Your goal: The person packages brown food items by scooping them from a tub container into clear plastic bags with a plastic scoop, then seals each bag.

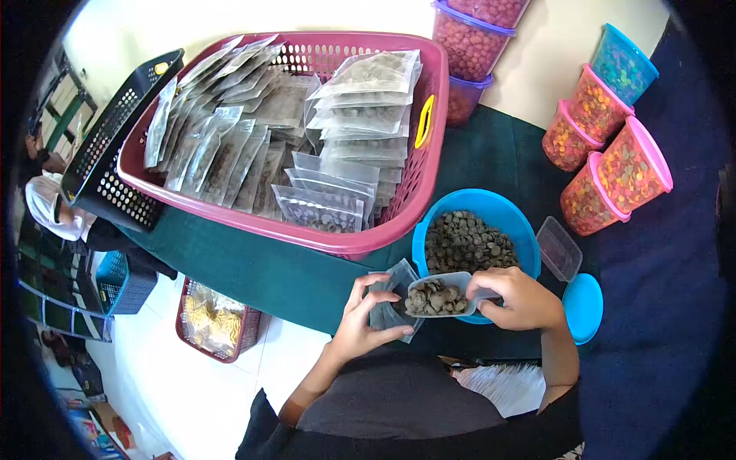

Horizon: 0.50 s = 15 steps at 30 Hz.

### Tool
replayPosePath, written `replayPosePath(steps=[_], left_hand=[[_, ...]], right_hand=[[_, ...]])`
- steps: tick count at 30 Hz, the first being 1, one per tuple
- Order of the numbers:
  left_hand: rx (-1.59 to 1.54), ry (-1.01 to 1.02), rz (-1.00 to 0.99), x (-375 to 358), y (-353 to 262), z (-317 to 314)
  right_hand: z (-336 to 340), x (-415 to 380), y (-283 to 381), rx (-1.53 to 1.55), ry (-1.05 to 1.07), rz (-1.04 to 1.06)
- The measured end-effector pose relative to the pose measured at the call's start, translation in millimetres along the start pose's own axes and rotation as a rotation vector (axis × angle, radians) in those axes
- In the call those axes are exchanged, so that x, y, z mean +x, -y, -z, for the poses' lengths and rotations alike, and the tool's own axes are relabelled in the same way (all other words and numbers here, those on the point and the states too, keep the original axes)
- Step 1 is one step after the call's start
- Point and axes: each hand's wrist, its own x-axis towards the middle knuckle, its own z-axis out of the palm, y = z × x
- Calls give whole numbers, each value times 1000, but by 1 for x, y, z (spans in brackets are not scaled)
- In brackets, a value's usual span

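Note:
My left hand [356,322] grips a clear plastic pouch [380,313] between thumb and fingers. Its mouth faces a small clear plastic tub [464,282], which my right hand [525,300] holds by the near end. Dark grey-green disc-shaped pieces [435,297] fill the tub, and its far end meets the pouch opening. Just behind the tub stands a round blue basin [530,230] with many more of the same pieces [469,244]. Whether any pieces are inside the pouch is hard to make out.
A large maroon basket [307,241] of filled pouches [368,100] stands at back left. Right of the basin are a clear rectangular lid [560,249], a blue lid [584,308] and tubs of colourful pieces [632,165]. Another person [50,203] is at far left.

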Motion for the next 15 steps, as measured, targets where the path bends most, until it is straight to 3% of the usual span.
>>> replayPosePath(steps=[7,13,15], left_hand=[[19,0,-16,-2,0,3],[28,47,-17,0,0,9],[29,75,-27,1,1,10]], right_hand=[[-1,0,5,-110,-13,-2],[-3,16,45,-497,-2,-56],[-11,31,65,-753,86,-99]])
